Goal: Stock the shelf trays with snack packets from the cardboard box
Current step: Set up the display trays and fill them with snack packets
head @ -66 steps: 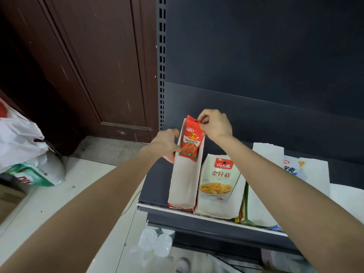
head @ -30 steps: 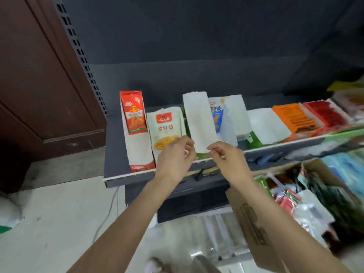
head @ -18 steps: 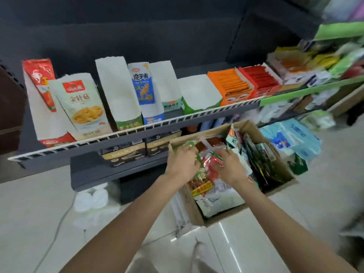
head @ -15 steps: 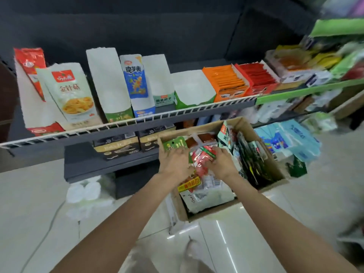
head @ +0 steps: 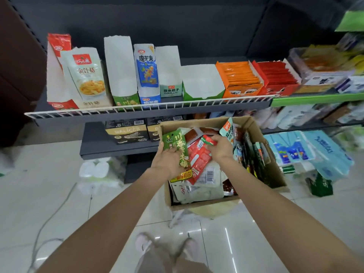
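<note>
Since a moment ago both hands have left the shelf trays [head: 122,75] and dropped into the cardboard box [head: 254,123] on the floor. Now my left hand [head: 169,160] grips a green snack packet [head: 178,148], fingers curled round it, long axis pointing up toward the shelf, while my right hand [head: 220,148] pinches the top of a small red packet [head: 208,139] just beside it. Both packets sit over the box, below the green-fronted tray [head: 128,100] up and to the left, so I judge my left hand is nearer.
</note>
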{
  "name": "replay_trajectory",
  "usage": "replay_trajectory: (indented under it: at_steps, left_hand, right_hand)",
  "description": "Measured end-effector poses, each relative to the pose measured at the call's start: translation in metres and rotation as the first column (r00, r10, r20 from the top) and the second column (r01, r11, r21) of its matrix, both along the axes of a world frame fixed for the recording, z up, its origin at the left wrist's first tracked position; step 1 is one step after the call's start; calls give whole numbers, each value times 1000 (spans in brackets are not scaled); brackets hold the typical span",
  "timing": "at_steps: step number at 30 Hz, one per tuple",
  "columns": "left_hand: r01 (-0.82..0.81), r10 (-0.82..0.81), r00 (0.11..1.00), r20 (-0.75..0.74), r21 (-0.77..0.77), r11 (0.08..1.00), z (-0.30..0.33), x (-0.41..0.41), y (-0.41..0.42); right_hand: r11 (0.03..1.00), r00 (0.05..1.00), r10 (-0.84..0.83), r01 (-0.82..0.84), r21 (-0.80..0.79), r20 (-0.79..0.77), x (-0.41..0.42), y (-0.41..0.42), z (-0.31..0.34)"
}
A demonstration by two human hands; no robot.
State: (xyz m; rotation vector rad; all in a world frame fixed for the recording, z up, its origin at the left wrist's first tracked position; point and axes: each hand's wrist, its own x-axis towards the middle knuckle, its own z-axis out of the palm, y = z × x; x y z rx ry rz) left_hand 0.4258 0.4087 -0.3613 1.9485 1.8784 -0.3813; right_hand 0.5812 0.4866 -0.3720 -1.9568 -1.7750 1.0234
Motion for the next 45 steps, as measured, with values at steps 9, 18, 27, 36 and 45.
replay_trajectory:
  at_steps: [9,18,27,36,45]
  left_hand:
    - [-34,34,999,-5,-12,999,6,4,-1]
    - [-460,305,722,621,103,882,29,5,1]
    - [-172,655,-329,680,-725,667,101,9,24]
    - [-536,349,-377,858,-509,673,126,-79,24]
    - [-649,225,-159,961,-273,710,143,-220,52]
  right_hand:
    - [997,999,-15,11,-78,-52,-9,14,8]
    - [974,821,-213,135,-182,-530,12,0,50]
    - [900,880,189,22,435,-437,-5,-32,119]
    - [856,709,511,-371,359,-486,-78,-34,142]
    - [990,670,109,-141,19,-734,-240,39,147]
